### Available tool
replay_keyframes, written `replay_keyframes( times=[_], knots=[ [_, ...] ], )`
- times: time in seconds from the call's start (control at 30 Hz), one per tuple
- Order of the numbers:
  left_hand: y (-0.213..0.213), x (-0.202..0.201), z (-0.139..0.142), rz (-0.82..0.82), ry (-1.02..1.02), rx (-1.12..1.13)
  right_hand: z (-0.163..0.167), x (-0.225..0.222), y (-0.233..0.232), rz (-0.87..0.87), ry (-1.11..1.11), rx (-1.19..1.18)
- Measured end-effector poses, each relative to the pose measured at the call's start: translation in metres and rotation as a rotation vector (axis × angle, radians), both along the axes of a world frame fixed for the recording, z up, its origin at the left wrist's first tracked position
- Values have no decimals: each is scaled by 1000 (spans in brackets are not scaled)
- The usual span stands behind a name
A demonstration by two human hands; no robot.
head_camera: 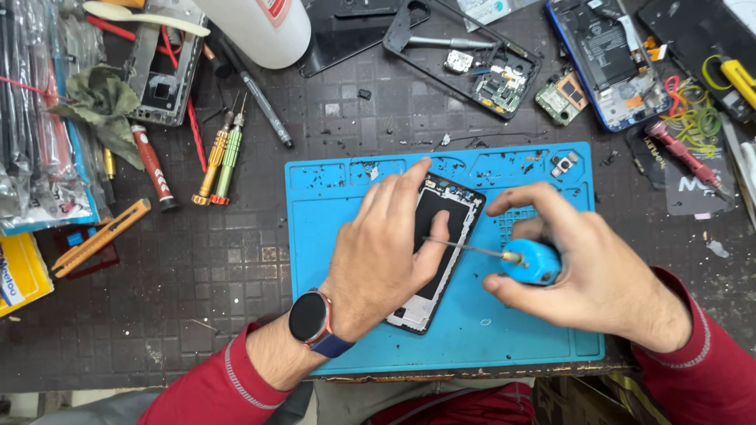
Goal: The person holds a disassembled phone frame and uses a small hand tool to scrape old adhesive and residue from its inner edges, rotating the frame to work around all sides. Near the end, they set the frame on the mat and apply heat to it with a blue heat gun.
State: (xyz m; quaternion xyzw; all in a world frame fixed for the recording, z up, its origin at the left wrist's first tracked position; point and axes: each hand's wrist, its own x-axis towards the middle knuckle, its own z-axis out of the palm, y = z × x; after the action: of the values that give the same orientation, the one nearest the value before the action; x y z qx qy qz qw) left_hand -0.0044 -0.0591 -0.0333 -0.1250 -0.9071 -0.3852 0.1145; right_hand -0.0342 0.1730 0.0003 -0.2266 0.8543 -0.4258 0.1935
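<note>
- We see our left hand (pixel 386 252) lying flat on a phone frame (pixel 441 236), fingers spread over its near half and the thumb pressed on the dark inner panel; it pins the frame down rather than closing round it.
- The phone frame sits tilted on the blue work mat (pixel 472 346), its far end leaning to the right, roughly at the mat's middle.
- Our right hand (pixel 583 267) is curled round a blue-handled screwdriver (pixel 534 261), thumb and fingers closed on the round handle.
- The screwdriver's thin shaft runs leftward, and its tip lies over the frame close to our left thumb; we cannot quite tell whether the tip touches the frame.
- A dark smartwatch (pixel 309 317) with a blue strap sits on our left wrist, and both arms wear red sleeves.
- On the mat's far right corner lies a small camera module (pixel 564 163).
- Left of the mat, on the dark bench, an orange screwdriver (pixel 211 169) and a green screwdriver (pixel 228 161) lie side by side, with a red-handled tool (pixel 153 169) further left.
- Far from us lie an opened black phone shell (pixel 472 59) with circuit parts and, to the right, an opened blue phone (pixel 610 59).
- A white bottle (pixel 256 27) stands at the far edge, left of the black shell.
</note>
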Motion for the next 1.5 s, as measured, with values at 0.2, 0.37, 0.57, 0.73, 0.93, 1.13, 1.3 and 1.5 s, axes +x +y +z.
replay_keyframes(
  times=[0.2, 0.37, 0.57, 0.73, 0.93, 1.13, 1.3, 1.5],
  knots=[
    [-6, 1, 0, 38, 51, 103, -8, 2, -11, -118, 440, 300],
    [-16, -11, -7, 114, -360, 469, -6, -10, -3, -145, 350, 609],
    [-16, -20, -21, -20, -508, 932, -7, -17, -2, -85, 283, 766],
    [-18, -25, -24, -74, -698, 1190, -6, -21, -3, -58, 298, 809],
    [-21, -29, -25, -127, -783, 1294, -7, -19, -4, -45, 314, 860],
    [-20, -29, -25, -124, -748, 1266, -10, -18, -4, -51, 325, 886],
    [-21, -29, -25, -97, -760, 1283, -14, -17, -4, -65, 336, 906],
    [-20, -30, -26, -84, -767, 1287, -17, -17, -1, -85, 340, 900]
  ],
)
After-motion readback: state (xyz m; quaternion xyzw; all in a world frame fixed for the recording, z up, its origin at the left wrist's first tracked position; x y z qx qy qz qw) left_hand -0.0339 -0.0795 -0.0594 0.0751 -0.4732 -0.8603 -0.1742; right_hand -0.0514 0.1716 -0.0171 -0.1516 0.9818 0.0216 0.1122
